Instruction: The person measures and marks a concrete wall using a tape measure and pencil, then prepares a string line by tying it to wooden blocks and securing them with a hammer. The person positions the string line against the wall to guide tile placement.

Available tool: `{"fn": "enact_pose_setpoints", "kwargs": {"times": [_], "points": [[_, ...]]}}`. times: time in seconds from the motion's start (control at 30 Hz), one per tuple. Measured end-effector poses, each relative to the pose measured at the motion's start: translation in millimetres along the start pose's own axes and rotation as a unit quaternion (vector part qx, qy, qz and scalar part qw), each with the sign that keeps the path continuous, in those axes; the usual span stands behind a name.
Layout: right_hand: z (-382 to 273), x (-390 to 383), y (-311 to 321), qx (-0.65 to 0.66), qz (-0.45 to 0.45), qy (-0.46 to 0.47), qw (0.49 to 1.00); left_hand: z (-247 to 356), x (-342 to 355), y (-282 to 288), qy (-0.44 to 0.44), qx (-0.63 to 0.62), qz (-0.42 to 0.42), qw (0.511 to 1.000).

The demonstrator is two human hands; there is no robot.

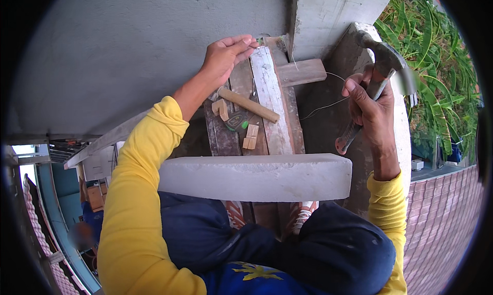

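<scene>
My right hand (pixel 372 102) grips a claw hammer (pixel 381 56) by its handle, head up, at the right. A thin pale string or wire (pixel 328 106) loops by its fingers. My left hand (pixel 228 56) is pinched at the far end of a white-smeared board (pixel 269 89); what its fingertips hold is too small to make out. Nearer on the planks lie a round wooden stick (pixel 249 105), a dark tape measure (pixel 235 122) with a green button, and small wooden blocks (pixel 220 110), (pixel 250 137). A short plank (pixel 302 72) lies right of the board.
A pale concrete block (pixel 257 178) lies crosswise before my knees. A grey wall (pixel 133 53) rises at left, a concrete post (pixel 334 23) at the back. Right, beyond a ledge (pixel 403 136), are green plants (pixel 426 53) and a tiled roof (pixel 441 218). Another person (pixel 92 218) is lower left.
</scene>
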State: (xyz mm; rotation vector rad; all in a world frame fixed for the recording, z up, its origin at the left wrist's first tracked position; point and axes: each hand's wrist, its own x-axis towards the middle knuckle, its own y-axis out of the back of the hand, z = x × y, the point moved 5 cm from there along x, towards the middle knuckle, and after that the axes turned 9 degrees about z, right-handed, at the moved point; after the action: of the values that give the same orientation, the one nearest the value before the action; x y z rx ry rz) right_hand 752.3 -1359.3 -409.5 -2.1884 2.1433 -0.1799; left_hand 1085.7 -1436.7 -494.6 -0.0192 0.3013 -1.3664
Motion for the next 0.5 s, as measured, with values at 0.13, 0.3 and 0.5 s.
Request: {"fn": "enact_pose_setpoints", "kwargs": {"times": [0.13,0.3,0.5], "points": [[-20,1,11,-0.028,0.036,0.027,0.999,-85,26,74,0.093,0.230,0.047,0.968],[-28,-4,27,-0.018,0.051,0.064,0.996,-145,47,92,0.087,0.355,0.050,0.930],[-26,-5,32,-0.012,0.054,0.064,0.996,-152,55,101,-0.055,0.527,0.026,0.848]]}}
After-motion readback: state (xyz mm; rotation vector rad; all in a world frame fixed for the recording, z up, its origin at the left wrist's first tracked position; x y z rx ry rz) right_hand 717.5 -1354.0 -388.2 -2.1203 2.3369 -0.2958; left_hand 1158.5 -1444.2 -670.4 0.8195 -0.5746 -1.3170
